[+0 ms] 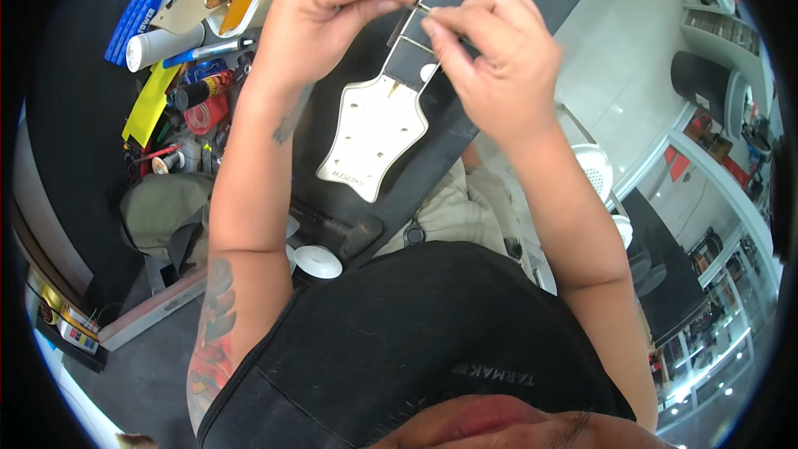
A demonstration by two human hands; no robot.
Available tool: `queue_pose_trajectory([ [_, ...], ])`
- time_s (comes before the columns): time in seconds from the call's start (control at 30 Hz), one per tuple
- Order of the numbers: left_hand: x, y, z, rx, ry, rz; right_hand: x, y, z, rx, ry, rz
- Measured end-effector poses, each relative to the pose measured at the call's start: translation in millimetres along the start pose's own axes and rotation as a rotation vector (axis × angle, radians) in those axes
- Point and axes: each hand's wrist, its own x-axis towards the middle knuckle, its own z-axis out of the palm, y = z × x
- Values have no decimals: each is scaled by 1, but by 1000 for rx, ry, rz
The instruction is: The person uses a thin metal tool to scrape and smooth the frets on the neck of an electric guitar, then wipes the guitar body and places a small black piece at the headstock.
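Observation:
A guitar neck lies slantwise on the dark bench, its white headstock (372, 140) toward me and its dark fretboard (407, 62) running away to the upper right. Metal frets and pale round inlays show on the board. My left hand (328, 15) is at the neck's left edge with thumb and forefinger pinched. From the right side my right hand (504, 54) reaches over the board, its fingers also closed in a pinch. Between both sets of fingertips runs a thin strip (421, 9) across the fretboard, close to a fret. Its exact kind is too small to make out.
A hammer (356, 237) and a white dish (317, 262) lie below the headstock. To the left are a white bin (264, 0) of parts, a white cylinder (162, 46), a blue pen (199, 51), yellow paper (150, 106), a wire spool (168, 162) and an olive bag (162, 209).

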Motion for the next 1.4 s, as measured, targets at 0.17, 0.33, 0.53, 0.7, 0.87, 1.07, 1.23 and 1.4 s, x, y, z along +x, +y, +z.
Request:
queue_pose_trajectory([
  [0.17,-14,6,-13,-115,-105,-47,-9,-12,3,45,-61,-61],
  [0.33,4,6,1,-53,7,-17,2,1,0,-3,-4,-2],
  [0.53,-12,7,-9,-48,-108,15,-11,-10,-5,-14,-69,-33],
  [0.7,3,17,5,-54,-27,-47,-3,0,-8,-13,-26,2],
  [0.87,-1,16,1,0,-66,35,-9,-2,-9,-12,-29,-31],
  [1.07,3,18,1,28,-85,25,-4,0,-10,-7,-56,-38],
  [1.23,4,17,-2,7,-84,2,-6,-1,-16,-48,-55,-38],
  [1.4,1,22,-9,51,-157,34,-5,-3,-17,-42,-87,-117],
])
